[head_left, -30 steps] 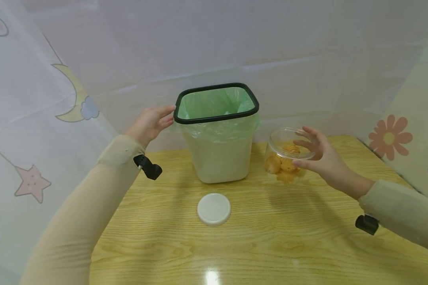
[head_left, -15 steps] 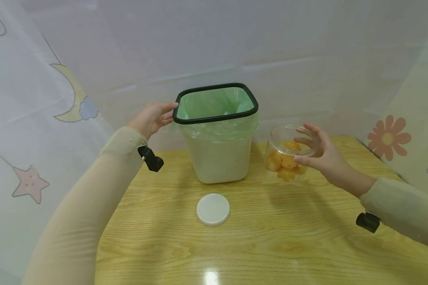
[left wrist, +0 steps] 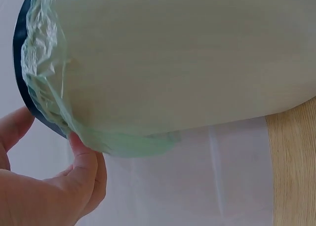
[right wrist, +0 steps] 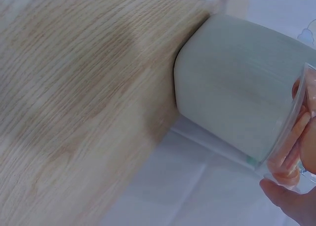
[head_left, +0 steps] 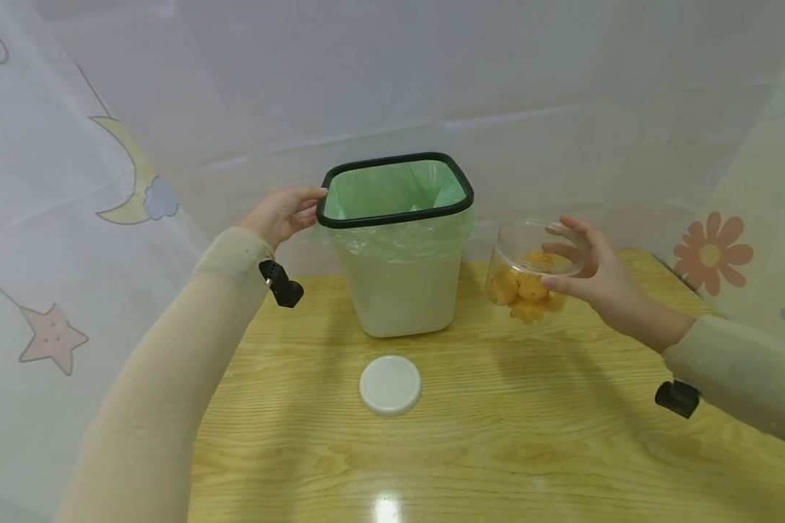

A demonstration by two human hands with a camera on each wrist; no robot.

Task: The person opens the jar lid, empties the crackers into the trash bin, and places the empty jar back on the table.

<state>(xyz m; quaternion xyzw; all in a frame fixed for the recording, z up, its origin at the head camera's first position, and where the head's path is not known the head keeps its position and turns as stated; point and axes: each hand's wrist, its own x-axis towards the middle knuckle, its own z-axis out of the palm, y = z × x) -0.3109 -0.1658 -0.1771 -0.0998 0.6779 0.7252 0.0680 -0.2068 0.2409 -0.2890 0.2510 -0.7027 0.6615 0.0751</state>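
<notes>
My right hand (head_left: 595, 276) is clamped on the clear jar (head_left: 518, 263) near its rim, with the thumb on the near side and the fingers round the far side. Compared with half a second ago, the jar sits slightly higher. It now appears clear of the table (head_left: 484, 450), to the right of the bin (head_left: 399, 290) and near it, apart from its wall. The jar's mouth faces upward; whether its slight lean is true tilt or viewing angle, I cannot tell. The golden-brown pieces (head_left: 530, 287) remain inside, grouped low in the jar.

My left hand (head_left: 284, 211) is at the left edge of the bin's black rim (head_left: 395, 216). One second ago its fingertips were just beside that edge; now they reach it. The left wrist view shows the rim and the folded-over green liner (head_left: 399, 190) between my digits, so I judge the hold to be a light pinch.

Status: both hands are engaged, one on each object. The bin stands upright and, in my judgement, is steadied by the left hand. The jar is beside the bin, not above its mouth, and its contents are undisturbed. The white lid (head_left: 389, 385) lies flat on the table in front of the bin, where it was, touching neither hand.
</notes>
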